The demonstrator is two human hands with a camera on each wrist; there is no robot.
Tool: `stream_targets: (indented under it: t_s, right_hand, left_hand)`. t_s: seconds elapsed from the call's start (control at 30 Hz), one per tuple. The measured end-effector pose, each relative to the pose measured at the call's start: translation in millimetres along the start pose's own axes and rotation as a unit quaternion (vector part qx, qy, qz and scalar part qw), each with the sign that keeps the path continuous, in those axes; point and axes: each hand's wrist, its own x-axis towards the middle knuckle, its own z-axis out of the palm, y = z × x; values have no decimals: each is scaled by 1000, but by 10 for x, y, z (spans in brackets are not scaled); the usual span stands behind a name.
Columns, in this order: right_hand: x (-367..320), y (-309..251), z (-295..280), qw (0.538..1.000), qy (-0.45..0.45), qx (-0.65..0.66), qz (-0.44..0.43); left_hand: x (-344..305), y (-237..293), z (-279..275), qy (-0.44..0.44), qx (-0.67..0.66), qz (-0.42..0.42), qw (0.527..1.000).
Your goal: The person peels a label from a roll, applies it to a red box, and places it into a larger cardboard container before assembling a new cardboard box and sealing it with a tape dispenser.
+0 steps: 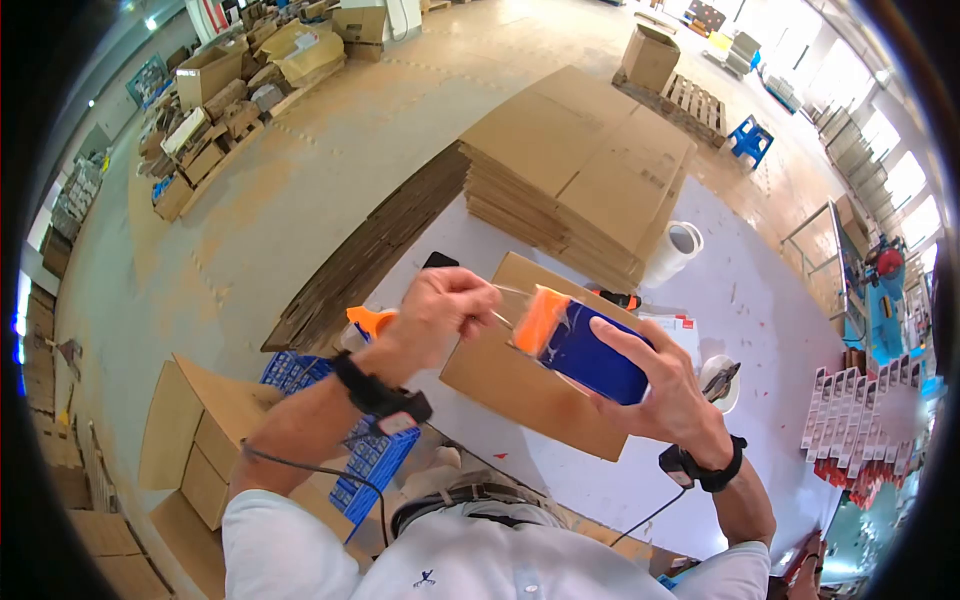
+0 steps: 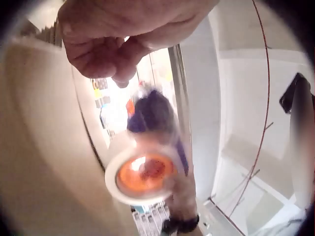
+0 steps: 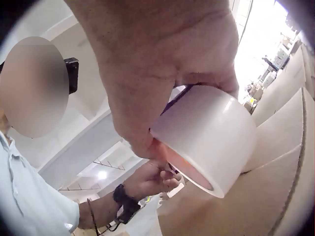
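In the head view my right hand grips a tape dispenser with a blue body and an orange front end, held over a closed cardboard box. A wide tape roll with an orange core sits on the dispenser, plain in the right wrist view. My left hand is to the left of the orange end, its fingertips drawn together. They pinch the end of a clear tape strip that spans the short gap to the dispenser. The left wrist view shows the left hand's fingers curled in, with the dispenser blurred beyond.
Flattened cardboard sheets are stacked at the table's far side, beside a white roll. An orange-handled tool lies behind the box. A white cup holds dark-handled tools at the right. Blue crates and an open carton stand at the left.
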Motion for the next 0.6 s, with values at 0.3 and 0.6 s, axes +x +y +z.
stream_targets:
  t_s: [0.3,0.6]
  right_hand:
    - [213,-64,68,997,-49,-41,50]
    - [340,-156,73,991,-83,-71,71]
  left_hand:
    - [103,-193,-445,63,-12,-25,998]
    - [181,-674,-232,65,223,16,973]
